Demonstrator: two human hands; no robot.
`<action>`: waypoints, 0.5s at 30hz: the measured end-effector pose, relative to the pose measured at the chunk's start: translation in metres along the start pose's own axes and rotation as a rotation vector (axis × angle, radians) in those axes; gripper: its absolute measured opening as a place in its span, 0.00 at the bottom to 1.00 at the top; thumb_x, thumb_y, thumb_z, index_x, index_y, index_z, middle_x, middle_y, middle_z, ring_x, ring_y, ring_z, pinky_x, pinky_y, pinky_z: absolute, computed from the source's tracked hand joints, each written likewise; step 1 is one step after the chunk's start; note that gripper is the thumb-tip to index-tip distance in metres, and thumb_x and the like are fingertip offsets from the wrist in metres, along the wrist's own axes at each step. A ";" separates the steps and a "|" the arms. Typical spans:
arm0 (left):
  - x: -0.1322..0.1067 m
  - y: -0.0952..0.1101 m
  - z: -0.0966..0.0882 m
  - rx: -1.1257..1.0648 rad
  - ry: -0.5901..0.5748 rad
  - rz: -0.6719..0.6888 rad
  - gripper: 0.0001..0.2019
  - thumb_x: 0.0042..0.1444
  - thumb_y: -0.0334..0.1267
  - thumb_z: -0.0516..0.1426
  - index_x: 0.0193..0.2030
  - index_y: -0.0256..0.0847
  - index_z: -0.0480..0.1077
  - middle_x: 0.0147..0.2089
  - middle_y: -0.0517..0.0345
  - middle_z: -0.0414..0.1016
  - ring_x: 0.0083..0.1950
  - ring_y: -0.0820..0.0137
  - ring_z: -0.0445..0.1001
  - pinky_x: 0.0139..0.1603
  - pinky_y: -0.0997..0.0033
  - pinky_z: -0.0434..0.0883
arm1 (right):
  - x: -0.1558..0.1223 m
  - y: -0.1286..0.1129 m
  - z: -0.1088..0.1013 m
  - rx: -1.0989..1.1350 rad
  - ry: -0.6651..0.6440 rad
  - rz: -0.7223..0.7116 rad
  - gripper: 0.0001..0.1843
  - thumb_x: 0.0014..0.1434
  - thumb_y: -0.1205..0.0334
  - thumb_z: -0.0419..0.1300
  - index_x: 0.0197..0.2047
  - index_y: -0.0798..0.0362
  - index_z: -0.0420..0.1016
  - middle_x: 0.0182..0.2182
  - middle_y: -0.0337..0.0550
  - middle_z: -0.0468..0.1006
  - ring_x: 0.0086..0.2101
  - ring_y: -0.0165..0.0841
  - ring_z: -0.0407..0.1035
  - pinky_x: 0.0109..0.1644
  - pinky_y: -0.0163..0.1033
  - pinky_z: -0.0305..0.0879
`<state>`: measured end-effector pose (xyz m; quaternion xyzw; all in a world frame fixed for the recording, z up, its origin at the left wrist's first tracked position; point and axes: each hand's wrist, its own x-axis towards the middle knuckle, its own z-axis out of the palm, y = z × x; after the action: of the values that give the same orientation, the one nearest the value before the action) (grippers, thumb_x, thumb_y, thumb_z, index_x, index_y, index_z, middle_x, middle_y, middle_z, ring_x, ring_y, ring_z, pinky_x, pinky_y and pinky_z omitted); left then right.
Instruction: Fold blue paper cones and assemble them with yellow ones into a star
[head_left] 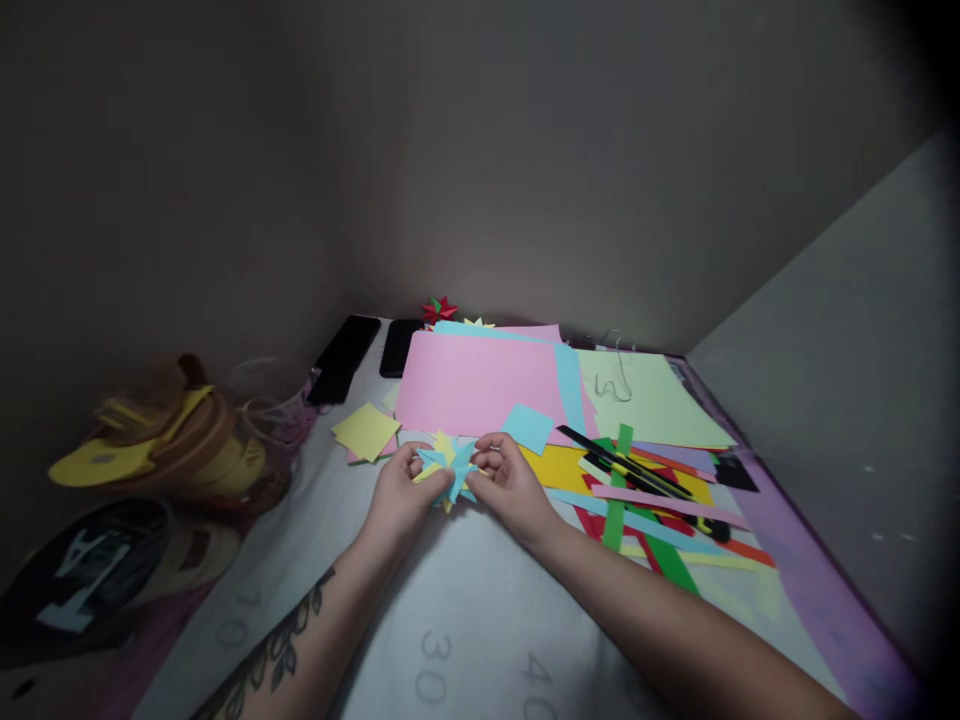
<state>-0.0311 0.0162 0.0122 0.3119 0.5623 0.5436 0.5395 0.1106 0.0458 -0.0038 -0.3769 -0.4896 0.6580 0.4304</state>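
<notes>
Both my hands meet over the middle of the grey cutting mat (450, 610). My left hand (397, 495) and my right hand (510, 480) pinch a folded paper star (448, 468) made of light blue and yellow pieces, holding it from either side just above the mat. Fingers of both hands are curled onto its points. A small blue paper square (529, 427) lies just beyond my right hand, and a small yellow square (366, 431) lies beyond my left hand.
A big pink sheet (472, 385), blue and pale green sheets (652, 400) lie behind. Coloured paper strips (660, 520), a black ruler (622, 462) sit at right. Two dark phones (345, 358) and a red star (439, 310) rest by the wall. Caps (150, 440) pile at left.
</notes>
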 end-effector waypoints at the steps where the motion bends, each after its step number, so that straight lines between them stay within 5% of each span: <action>1: -0.001 -0.001 0.000 0.002 -0.029 -0.013 0.19 0.38 0.33 0.64 0.37 0.39 0.62 0.26 0.65 0.72 0.23 0.76 0.68 0.25 0.77 0.64 | 0.000 0.000 0.001 -0.016 -0.001 0.005 0.21 0.46 0.64 0.63 0.41 0.49 0.58 0.26 0.30 0.69 0.25 0.26 0.65 0.30 0.32 0.61; 10: 0.001 0.004 -0.013 0.079 -0.230 -0.033 0.21 0.49 0.48 0.61 0.45 0.38 0.66 0.23 0.65 0.68 0.23 0.74 0.67 0.25 0.76 0.65 | 0.003 0.001 -0.005 -0.030 0.017 0.061 0.20 0.46 0.66 0.61 0.42 0.49 0.59 0.20 0.26 0.66 0.18 0.24 0.60 0.22 0.29 0.55; 15: 0.006 0.011 -0.029 0.362 -0.083 0.400 0.13 0.59 0.44 0.53 0.47 0.41 0.67 0.44 0.50 0.73 0.45 0.65 0.72 0.45 0.64 0.69 | 0.007 0.004 -0.010 -0.036 0.043 0.071 0.20 0.46 0.67 0.60 0.42 0.48 0.59 0.19 0.25 0.66 0.17 0.23 0.58 0.21 0.28 0.54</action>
<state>-0.0626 0.0158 0.0165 0.5304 0.5548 0.5166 0.3794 0.1171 0.0548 -0.0103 -0.4157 -0.4782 0.6558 0.4104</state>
